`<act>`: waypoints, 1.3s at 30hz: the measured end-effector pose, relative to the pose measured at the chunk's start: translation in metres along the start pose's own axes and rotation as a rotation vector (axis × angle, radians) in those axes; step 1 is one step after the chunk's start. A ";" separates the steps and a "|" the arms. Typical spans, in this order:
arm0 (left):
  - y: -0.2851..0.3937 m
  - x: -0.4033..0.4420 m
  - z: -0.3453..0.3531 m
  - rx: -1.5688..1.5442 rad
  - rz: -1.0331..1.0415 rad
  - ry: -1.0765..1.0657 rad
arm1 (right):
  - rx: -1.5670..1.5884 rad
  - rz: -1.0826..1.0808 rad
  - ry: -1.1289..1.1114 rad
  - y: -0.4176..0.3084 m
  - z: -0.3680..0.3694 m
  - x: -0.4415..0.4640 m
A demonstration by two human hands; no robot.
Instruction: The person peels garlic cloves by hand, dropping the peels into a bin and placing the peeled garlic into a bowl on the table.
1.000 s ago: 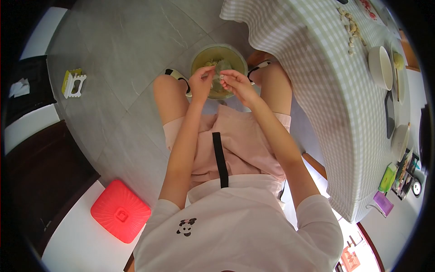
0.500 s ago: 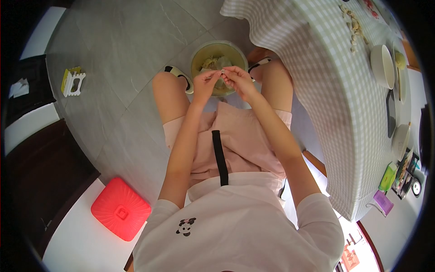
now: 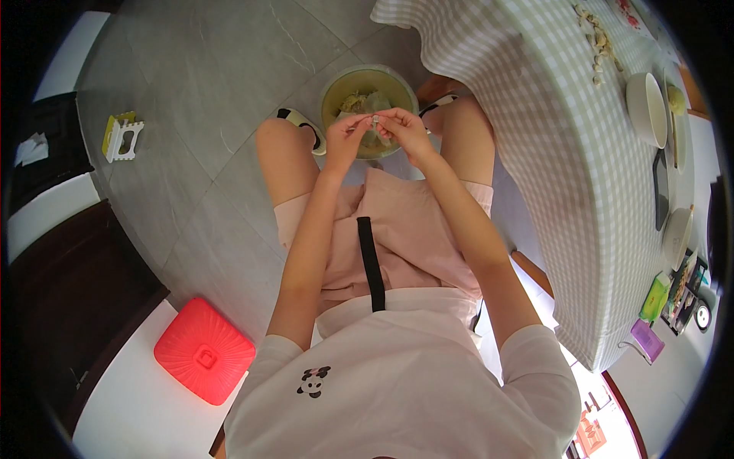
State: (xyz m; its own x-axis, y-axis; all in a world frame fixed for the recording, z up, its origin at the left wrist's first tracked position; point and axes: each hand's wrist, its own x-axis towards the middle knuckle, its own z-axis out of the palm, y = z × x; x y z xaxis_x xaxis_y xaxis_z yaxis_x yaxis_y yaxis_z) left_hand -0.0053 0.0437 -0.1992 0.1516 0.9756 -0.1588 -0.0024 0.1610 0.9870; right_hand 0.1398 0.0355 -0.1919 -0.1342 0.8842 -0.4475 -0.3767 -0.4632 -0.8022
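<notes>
My left hand (image 3: 348, 139) and my right hand (image 3: 407, 136) meet fingertip to fingertip, both closed in a pinch. Between them is a small whitish piece (image 3: 375, 120), too small to name for certain. Right below the hands, on the floor between my feet, stands a round bin (image 3: 335, 83). Pale scraps (image 3: 354, 104) and a clear plastic bag (image 3: 377, 102) lie inside it. Part of the bin is hidden behind my fingers and wrists.
At right a table with a checked cloth (image 3: 550, 153) carries a row of pale pieces (image 3: 599, 46), a white bowl (image 3: 647, 111) and a green packet (image 3: 654, 298). A red plastic stool (image 3: 205, 353) and a small yellow-and-white stool (image 3: 124, 139) stand at left.
Both hands stay together over the bin with the small whitish piece, and the fingers have shifted only slightly. The view has tilted a little.
</notes>
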 end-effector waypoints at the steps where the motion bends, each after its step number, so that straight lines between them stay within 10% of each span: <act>1: 0.000 0.000 -0.001 0.001 -0.009 -0.018 | 0.000 0.001 0.001 0.000 0.000 0.000; 39: 0.005 -0.007 0.004 0.155 0.109 0.038 | 0.052 0.047 0.015 0.000 -0.002 -0.003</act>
State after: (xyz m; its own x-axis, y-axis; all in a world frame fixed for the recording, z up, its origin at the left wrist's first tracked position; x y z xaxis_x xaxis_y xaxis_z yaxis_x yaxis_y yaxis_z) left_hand -0.0021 0.0375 -0.1932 0.1218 0.9914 -0.0486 0.1360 0.0319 0.9902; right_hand 0.1415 0.0326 -0.1914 -0.1388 0.8605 -0.4901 -0.4177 -0.4996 -0.7589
